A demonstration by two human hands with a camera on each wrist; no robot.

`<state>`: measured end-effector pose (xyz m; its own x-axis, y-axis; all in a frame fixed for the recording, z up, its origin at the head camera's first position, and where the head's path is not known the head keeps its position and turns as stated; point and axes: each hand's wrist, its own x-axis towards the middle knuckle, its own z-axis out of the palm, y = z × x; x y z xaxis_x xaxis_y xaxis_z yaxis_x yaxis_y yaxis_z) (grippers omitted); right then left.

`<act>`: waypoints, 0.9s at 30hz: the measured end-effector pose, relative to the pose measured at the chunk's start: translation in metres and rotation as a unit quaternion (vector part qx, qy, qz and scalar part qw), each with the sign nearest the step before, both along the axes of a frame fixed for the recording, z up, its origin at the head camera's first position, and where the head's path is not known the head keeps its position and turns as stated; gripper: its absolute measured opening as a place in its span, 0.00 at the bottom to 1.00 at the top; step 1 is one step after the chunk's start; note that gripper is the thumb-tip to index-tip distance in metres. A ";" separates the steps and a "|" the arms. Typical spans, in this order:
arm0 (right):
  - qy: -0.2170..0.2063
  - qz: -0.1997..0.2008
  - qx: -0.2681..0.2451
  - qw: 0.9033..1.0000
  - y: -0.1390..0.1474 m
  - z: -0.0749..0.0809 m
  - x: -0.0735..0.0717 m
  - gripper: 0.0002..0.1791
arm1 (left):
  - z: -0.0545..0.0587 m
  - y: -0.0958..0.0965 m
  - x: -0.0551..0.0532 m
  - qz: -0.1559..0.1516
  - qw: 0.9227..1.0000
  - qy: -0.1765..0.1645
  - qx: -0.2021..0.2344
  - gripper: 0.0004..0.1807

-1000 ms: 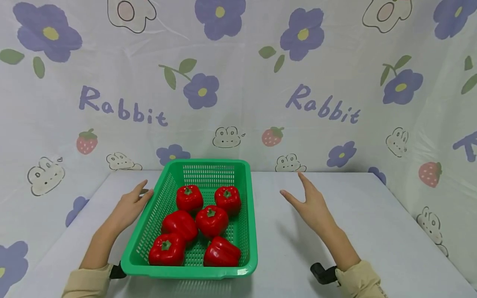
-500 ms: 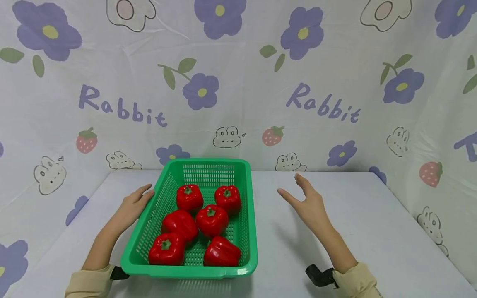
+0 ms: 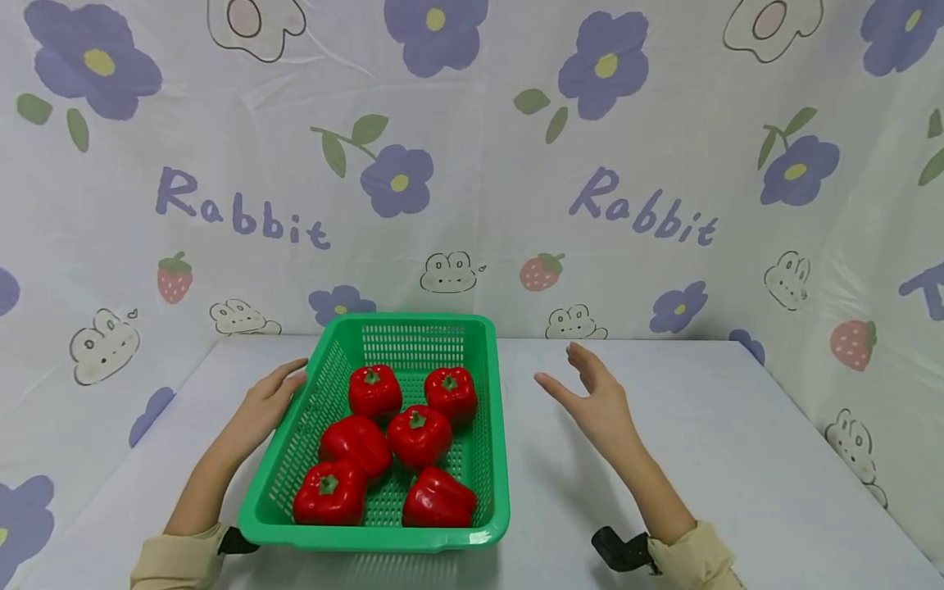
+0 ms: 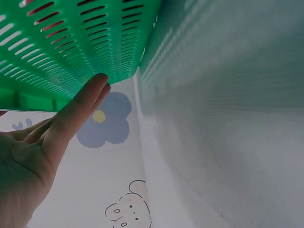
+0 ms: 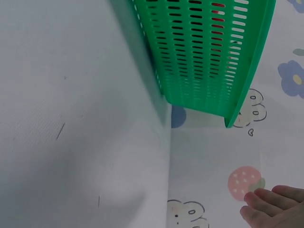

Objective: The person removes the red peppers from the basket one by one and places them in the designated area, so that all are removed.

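Observation:
A green plastic basket (image 3: 374, 537) with slotted walls stands on the table, left of the middle in the head view. Inside it lie several red bell peppers (image 3: 419, 437) with green stems, some upright and some on their sides. My left hand (image 3: 258, 412) is at the basket's left side, fingertips right at the wall near the far end; in the left wrist view its fingers (image 4: 78, 109) are straight and lie along the slotted wall. To the right of the basket, my right hand (image 3: 601, 410) hovers over the table, thumb and fingers spread, apart from the basket and holding nothing.
The white table (image 3: 708, 442) reaches back to a hanging cloth (image 3: 472, 123) printed with flowers, rabbits and strawberries. A black wrist mount (image 3: 622, 549) sits at the right cuff. The basket's right wall (image 5: 204, 57) faces the right hand.
My right hand has moved left, nearer the basket. The left hand's fingers have closed in on the basket's left wall. The basket and peppers have stayed in place.

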<state>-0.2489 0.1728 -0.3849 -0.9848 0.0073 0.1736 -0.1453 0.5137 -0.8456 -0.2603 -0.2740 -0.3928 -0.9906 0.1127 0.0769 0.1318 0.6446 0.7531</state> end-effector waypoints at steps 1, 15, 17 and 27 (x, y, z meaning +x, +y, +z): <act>0.000 0.002 -0.003 1.000 -0.001 0.000 0.000 0.48 | 0.000 0.000 0.000 0.001 1.000 0.002 -0.001 0.34; 0.009 0.018 -0.030 0.999 -0.021 0.005 0.005 0.49 | -0.001 0.003 0.001 -0.001 1.000 -0.002 0.016 0.33; 0.009 0.019 -0.034 0.999 -0.024 0.005 0.006 0.49 | -0.001 0.003 0.000 -0.001 1.000 -0.001 0.015 0.33; 0.005 0.027 -0.029 0.999 -0.039 0.006 0.008 0.48 | -0.004 0.002 -0.002 0.005 1.000 0.002 0.007 0.31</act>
<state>-0.2405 0.1335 -0.3793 -0.9822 -0.0353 0.1847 -0.1803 0.4551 -0.8720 -0.2625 -0.2722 -0.3967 -0.9914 0.1014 0.0824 0.1283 0.6355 0.7613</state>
